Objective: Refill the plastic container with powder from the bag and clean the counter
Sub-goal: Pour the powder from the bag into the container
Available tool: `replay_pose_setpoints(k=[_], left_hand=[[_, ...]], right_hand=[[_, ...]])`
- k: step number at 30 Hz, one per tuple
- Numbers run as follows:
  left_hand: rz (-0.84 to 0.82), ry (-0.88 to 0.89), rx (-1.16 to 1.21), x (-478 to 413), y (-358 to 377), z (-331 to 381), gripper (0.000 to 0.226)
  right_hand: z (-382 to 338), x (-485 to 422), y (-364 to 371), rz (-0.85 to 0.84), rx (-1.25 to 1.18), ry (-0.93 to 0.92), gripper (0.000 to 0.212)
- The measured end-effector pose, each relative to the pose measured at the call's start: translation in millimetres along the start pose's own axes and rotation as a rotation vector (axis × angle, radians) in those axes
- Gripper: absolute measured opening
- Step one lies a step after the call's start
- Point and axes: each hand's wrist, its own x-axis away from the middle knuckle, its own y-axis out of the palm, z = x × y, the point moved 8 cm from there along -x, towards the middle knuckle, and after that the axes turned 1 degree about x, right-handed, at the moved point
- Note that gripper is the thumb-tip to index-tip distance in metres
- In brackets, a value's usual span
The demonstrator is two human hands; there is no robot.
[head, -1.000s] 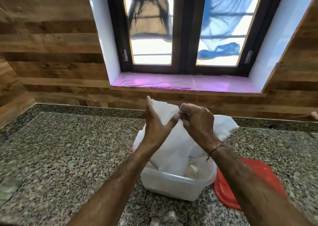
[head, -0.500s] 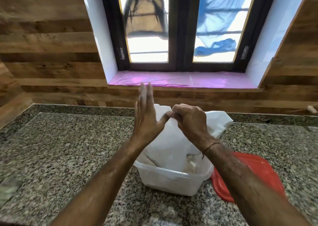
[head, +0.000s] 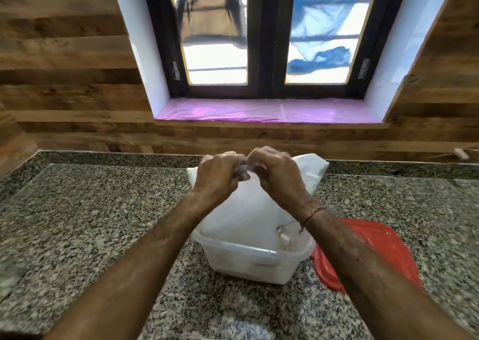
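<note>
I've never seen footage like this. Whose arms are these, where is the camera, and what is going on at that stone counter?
There is no machine here: a person wears a wide-angle camera on the head, looking forward and down, so the two bare arms reaching in from the bottom are their own. The left hand and the right hand meet at the top of a white plastic bag, and both pinch its upper edge. The bag stands in a clear, open plastic container, which rests on the speckled granite counter. Beside the container, on the right, a red plastic lid lies flat on the counter, partly hidden by the right forearm. Behind are a wood-panelled wall and a dark-framed window with a pink sheet on its sill. No powder can be seen being poured.
</note>
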Motion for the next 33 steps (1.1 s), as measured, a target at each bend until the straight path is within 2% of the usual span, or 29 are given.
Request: replay_pose_setpoints(k=[1,3,4,5,7,8,10,12,13,15,17,19,22,25,28,31,33], left_hand=[[0.015,-0.029,0.032,1.1,-0.8,-7.1,0.012],[0.045,-0.057,0.100,3.1,-2.3,-20.8,0.018],[0.058,-0.051,0.128,4.8,-4.1,-23.7,0.018],[0.073,-0.039,0.151,6.3,-6.3,-24.2,0.018],[0.116,-0.023,0.184,8.0,-10.2,-22.8,0.017],[0.131,-0.023,0.186,8.9,-9.8,-21.8,0.017],[0.156,-0.030,0.157,14.0,-7.4,-20.4,0.016],[0.173,-0.025,0.149,16.1,-7.0,-23.1,0.018],[0.178,-0.022,0.162,16.1,-8.0,-25.6,0.019],[0.198,-0.041,0.177,16.4,-11.7,-32.8,0.021],[0.224,-0.067,0.174,16.2,-15.5,-38.6,0.022],[0.237,-0.071,0.160,14.4,-17.0,-39.8,0.025],[0.232,-0.075,0.128,10.1,-17.1,-40.1,0.032],[0.217,-0.091,0.102,9.5,-13.6,-40.3,0.028],[0.228,-0.086,0.121,8.2,-13.9,-37.4,0.040],[0.209,-0.032,0.150,5.6,-15.4,-31.8,0.040],[0.207,-0.025,0.207,4.2,-16.3,-34.7,0.034]], right_hand=[[8.3,-1.0,-10.8,0.069,0.081,0.025,0.026],[23.4,-0.8,-38.7,0.192,0.210,0.097,0.062],[27.9,-0.5,-44.1,0.169,0.242,0.084,0.073],[30.2,0.4,-39.7,0.061,0.273,0.032,0.077],[40.7,10.7,-16.3,-0.247,0.341,-0.030,0.069],[50.3,16.9,-9.5,-0.332,0.361,-0.002,0.059],[73.8,17.8,-15.0,-0.298,0.399,0.108,0.031],[101.8,18.8,-28.1,-0.184,0.380,0.277,0.016],[118.4,23.9,-34.5,-0.121,0.276,0.395,0.015],[143.8,37.8,-39.2,0.000,-0.123,0.594,0.013],[148.7,48.2,-33.6,0.061,-0.527,0.689,0.013],[143.1,52.2,-30.3,0.101,-0.775,0.751,0.015],[141.6,63.6,-18.4,0.115,-1.029,0.944,0.031],[148.7,76.5,-14.2,0.158,-0.967,1.043,0.032],[142.0,76.7,-15.5,0.242,-0.942,1.007,0.030],[141.8,70.4,-31.3,0.353,-0.884,0.936,0.021],[137.8,71.1,-27.0,0.243,-0.961,0.948,0.034]])
